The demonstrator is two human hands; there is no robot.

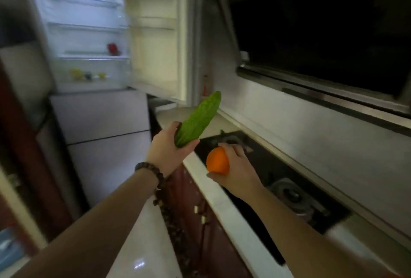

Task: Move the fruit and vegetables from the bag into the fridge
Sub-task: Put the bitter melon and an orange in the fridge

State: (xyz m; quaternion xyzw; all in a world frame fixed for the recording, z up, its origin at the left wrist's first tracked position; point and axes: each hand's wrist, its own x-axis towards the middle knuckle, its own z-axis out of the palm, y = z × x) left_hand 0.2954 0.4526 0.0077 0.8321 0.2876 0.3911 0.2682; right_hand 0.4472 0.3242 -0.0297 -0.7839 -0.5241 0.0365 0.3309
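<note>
Clearly the carrying step is in hand: both pieces of produce are up in the air, headed toward the open fridge (89,33), and neither is inside it yet. The green bumpy gourd (199,120) stands tilted, its tip pointing up and to the right, its lower end seated in the left hand (171,146); that hand's fingers (189,145) are closed around the butt of it from beneath. The orange (218,161) sits in the right hand (238,171), lower and to the right, gripped from the side with the thumb under it and the other fingers curled over the top. Both are held out over the edge of the pale surface (213,191), beside the dark hob (278,180) set into it.

Ahead and to the left, the fridge's upper door (155,33) is swung wide. The lit shelves are mostly bare; a red item (113,49) rests on one, and some small yellowish things (89,75), too blurred to name, lie below it. The bag is not in view.

The next move, as I judge it, calls for stepping closer and reaching each hand past the door onto a bare shelf, laying the long gourd flat so it cannot roll off.
</note>
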